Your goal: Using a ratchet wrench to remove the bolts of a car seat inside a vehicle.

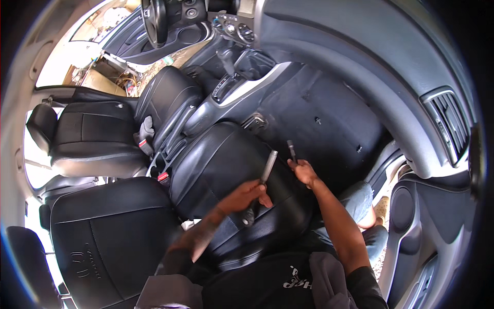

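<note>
My left hand (247,197) is wrapped around a hand tool with a black grip (249,218) and a bare metal shaft (269,166), held above the black leather-look cushion of the front passenger seat (216,170). The shaft slants up and away from me. In my right hand (305,172) is a dark, slim tool with a socket-like tip (291,146), pointing toward the footwell. Its lower part is hidden by my fingers. The two tools are apart from each other.
A metal seat bracket (254,123) shows beside the seat's front edge. Two small metal fittings (318,121) stick up from the dark footwell floor (293,104). The centre console with gear lever (227,61), dashboard (347,50) and open door (424,216) surround the seat.
</note>
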`<action>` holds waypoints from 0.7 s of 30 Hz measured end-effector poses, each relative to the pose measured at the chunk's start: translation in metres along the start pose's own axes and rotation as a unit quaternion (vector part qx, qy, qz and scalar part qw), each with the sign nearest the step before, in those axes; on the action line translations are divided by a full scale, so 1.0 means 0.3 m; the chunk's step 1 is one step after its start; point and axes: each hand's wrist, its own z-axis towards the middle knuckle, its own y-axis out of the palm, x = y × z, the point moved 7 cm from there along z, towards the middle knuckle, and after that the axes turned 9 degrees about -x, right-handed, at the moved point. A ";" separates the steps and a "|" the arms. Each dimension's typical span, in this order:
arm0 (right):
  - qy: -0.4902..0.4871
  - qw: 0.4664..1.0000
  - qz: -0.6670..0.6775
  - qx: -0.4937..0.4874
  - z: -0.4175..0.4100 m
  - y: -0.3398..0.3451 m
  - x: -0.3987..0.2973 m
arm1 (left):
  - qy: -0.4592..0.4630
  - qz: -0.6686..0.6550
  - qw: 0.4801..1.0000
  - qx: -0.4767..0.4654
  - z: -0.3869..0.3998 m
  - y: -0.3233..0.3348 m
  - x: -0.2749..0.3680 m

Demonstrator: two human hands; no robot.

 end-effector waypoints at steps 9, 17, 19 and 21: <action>-0.040 0.988 -0.021 -0.149 -0.155 0.015 -0.172 | 0.133 -0.072 0.960 0.234 -0.002 -0.031 -0.150; -0.051 0.995 0.051 -0.066 -0.153 -0.082 -0.226 | 0.159 -0.040 0.963 0.215 0.103 -0.048 -0.102; -0.055 0.995 0.064 -0.056 -0.143 -0.140 -0.227 | 0.167 -0.041 0.962 0.214 0.166 -0.053 -0.077; -0.060 0.992 0.100 -0.045 -0.125 -0.203 -0.227 | 0.198 -0.070 0.959 0.188 0.238 -0.046 -0.039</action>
